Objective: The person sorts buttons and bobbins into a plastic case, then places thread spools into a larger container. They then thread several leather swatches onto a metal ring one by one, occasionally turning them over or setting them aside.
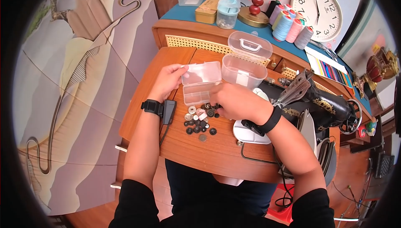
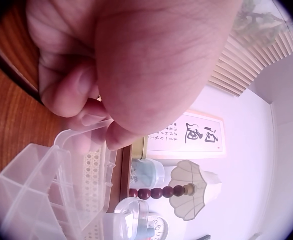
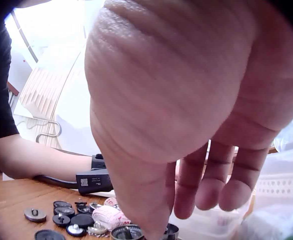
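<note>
My left hand [image 1: 170, 79] pinches the raised lid [image 1: 202, 72] of a clear plastic compartment box [image 1: 196, 95] between thumb and fingers. Its dividers [image 2: 26, 175] show in the left wrist view. My right hand [image 1: 240, 100] reaches down at the upper right of a pile of buttons, just in front of that box. In the right wrist view its thumb points down among dark buttons [image 3: 128, 233], the other fingers hanging fairly straight; I cannot tell whether a button is pinched. Black buttons [image 1: 197, 129], a pale button [image 1: 191, 110] and a rolled pink-and-white tape measure [image 3: 109, 218] lie there.
An open clear tub [image 1: 244, 71] stands behind the box, its handled lid [image 1: 250, 44] raised. To the right are a white tray [image 1: 250, 133] and a black sewing machine [image 1: 321, 98]. Thread spools [image 1: 288, 23] and a clock [image 1: 316, 13] stand on the blue-topped shelf [image 1: 179, 18].
</note>
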Demonstrator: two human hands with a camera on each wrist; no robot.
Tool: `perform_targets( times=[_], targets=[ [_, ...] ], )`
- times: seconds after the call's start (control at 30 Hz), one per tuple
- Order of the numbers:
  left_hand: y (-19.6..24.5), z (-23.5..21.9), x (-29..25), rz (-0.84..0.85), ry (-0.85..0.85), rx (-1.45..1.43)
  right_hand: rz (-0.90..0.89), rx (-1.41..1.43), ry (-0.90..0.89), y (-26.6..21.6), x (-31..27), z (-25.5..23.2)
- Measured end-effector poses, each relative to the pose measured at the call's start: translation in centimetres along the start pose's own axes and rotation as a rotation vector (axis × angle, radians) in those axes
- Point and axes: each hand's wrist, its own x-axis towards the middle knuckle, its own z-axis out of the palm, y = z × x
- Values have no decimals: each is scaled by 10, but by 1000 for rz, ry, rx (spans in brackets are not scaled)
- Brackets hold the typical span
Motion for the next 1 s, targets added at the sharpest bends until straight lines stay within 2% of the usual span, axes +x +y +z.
perform_targets(
  times=[0.2, 0.27, 0.37, 0.7, 0.87, 1.0],
  targets=[
    [-4, 1, 3, 19, 7, 2, -28, 67, -6, -11, 0, 5],
    [-4, 0, 3, 16, 7, 10, -241, 84, 161, -10, 2, 20],
    [-4, -2, 3, 13, -1, 26, -151, 67, 77, -8, 3, 22],
    [1, 1, -1, -6, 9, 37, -115, 131, 79, -7, 2, 15],
    [-2, -2, 2, -11, 2, 37, -54, 157, 9, -9, 2, 9],
    [-2, -3, 2, 2, -20, 22, -105, 161, 9, -6, -2, 2]
  ],
)
